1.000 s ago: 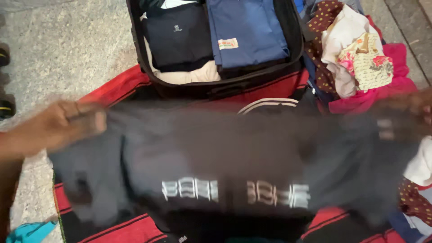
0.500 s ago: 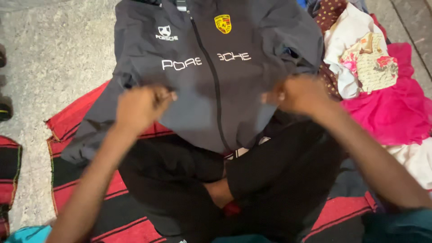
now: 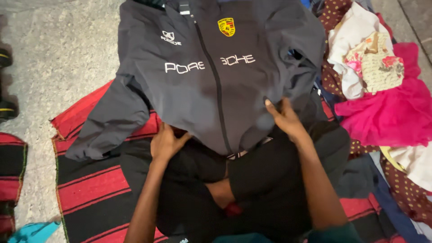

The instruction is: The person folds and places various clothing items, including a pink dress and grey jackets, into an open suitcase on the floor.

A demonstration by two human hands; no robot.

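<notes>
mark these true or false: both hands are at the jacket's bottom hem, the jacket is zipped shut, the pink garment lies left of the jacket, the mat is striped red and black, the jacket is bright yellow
1. Both hands are at the jacket's bottom hem. True: the left hand and the right hand touch the lower edge of the jacket.
2. The jacket is zipped shut. True.
3. The pink garment lies left of the jacket. False: it lies to the right.
4. The mat is striped red and black. True.
5. The jacket is bright yellow. False: it is dark grey, with only a small yellow badge.

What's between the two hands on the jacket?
In the head view, the dark grey jacket's hem and its zipper run down between the left hand and the right hand.
</notes>
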